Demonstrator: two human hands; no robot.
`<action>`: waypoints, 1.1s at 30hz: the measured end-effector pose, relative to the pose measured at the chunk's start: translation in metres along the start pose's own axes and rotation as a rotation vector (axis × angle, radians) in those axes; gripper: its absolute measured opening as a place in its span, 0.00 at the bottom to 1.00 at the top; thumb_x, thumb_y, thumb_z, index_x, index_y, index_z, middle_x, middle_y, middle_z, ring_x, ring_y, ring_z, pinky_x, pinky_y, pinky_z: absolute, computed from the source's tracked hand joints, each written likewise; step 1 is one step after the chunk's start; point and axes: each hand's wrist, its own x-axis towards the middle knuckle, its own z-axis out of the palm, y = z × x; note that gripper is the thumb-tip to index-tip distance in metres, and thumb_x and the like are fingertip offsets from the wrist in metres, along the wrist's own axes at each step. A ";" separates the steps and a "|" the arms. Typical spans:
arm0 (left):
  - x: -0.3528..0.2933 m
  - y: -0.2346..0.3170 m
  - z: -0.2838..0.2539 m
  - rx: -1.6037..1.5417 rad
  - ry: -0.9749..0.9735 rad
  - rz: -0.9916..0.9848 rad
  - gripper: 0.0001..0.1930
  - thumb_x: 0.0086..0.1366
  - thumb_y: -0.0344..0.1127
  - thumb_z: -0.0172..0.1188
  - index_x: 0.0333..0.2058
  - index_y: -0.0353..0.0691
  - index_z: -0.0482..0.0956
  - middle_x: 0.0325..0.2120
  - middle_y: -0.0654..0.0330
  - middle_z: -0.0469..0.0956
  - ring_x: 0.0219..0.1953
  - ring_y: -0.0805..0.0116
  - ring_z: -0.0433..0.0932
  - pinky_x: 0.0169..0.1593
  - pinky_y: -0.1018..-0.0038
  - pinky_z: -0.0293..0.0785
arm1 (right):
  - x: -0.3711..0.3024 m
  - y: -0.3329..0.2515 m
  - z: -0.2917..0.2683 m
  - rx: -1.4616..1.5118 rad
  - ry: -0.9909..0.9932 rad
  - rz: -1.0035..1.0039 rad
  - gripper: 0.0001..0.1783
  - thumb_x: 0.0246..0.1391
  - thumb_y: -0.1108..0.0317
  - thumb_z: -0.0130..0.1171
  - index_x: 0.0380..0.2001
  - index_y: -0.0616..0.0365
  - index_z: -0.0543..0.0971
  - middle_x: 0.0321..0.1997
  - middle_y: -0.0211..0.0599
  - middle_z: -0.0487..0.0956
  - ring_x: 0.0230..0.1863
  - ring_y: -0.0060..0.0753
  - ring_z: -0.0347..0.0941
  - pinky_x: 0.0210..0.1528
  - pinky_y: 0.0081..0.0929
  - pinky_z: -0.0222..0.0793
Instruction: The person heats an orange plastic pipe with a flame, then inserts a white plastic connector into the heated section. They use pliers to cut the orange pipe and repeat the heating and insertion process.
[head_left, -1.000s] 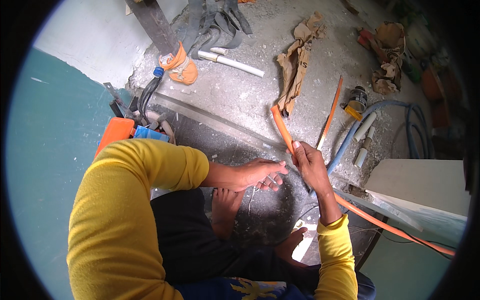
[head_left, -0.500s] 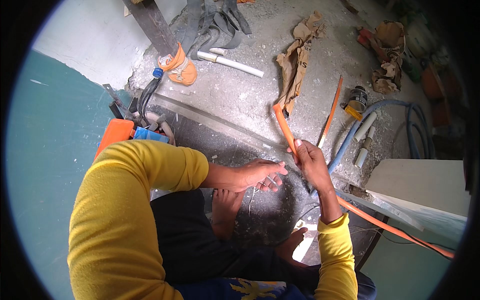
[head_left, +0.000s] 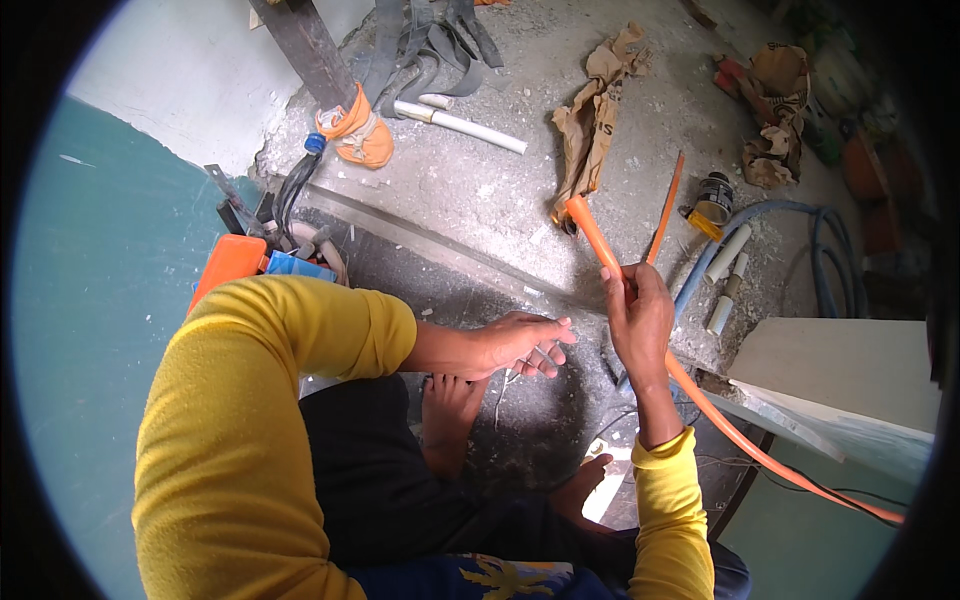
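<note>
Head view, watched from my remote seat, gives me two hands well apart: the right hand [head_left: 640, 312] is clamped on an orange hose [head_left: 598, 243], whose end points away by the lower tip of a crumpled brown paper [head_left: 590, 130] on the concrete floor [head_left: 480, 205], while its length runs past the wrist toward the lower right. I see the left hand [head_left: 523, 345] near the middle, fingers curled loosely on a thin grey sliver [head_left: 545, 354], its exact kind too small for me to tell. Beyond the right hand I make out an orange strip [head_left: 668, 205], a blue hose [head_left: 770, 207] and a dark-labelled bottle [head_left: 714, 200].
</note>
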 end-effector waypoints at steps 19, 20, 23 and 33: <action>0.000 0.007 0.004 0.061 0.013 0.056 0.32 0.83 0.60 0.51 0.65 0.37 0.76 0.48 0.59 0.81 0.49 0.69 0.83 0.49 0.71 0.75 | 0.003 -0.004 0.010 -0.144 0.233 -0.111 0.13 0.58 0.67 0.77 0.36 0.60 0.80 0.34 0.46 0.75 0.34 0.55 0.77 0.36 0.48 0.70; 0.001 0.009 0.005 0.064 0.018 0.073 0.31 0.83 0.60 0.52 0.64 0.37 0.77 0.47 0.59 0.81 0.47 0.70 0.83 0.47 0.73 0.75 | 0.002 -0.004 0.011 -0.142 0.232 -0.111 0.14 0.58 0.67 0.77 0.36 0.61 0.80 0.34 0.46 0.75 0.34 0.55 0.76 0.36 0.48 0.70; 0.003 0.013 0.007 0.085 0.022 0.104 0.30 0.83 0.59 0.51 0.63 0.37 0.78 0.47 0.59 0.82 0.46 0.70 0.83 0.46 0.74 0.75 | 0.001 -0.004 0.011 -0.128 0.239 -0.114 0.14 0.56 0.68 0.77 0.35 0.61 0.80 0.34 0.46 0.74 0.34 0.54 0.75 0.36 0.47 0.70; 0.000 0.014 0.010 0.113 0.004 0.076 0.31 0.84 0.58 0.48 0.66 0.36 0.77 0.49 0.57 0.82 0.49 0.67 0.83 0.49 0.71 0.76 | 0.004 0.003 0.010 -0.107 0.313 -0.108 0.13 0.54 0.72 0.78 0.36 0.62 0.81 0.34 0.46 0.74 0.34 0.52 0.74 0.36 0.47 0.70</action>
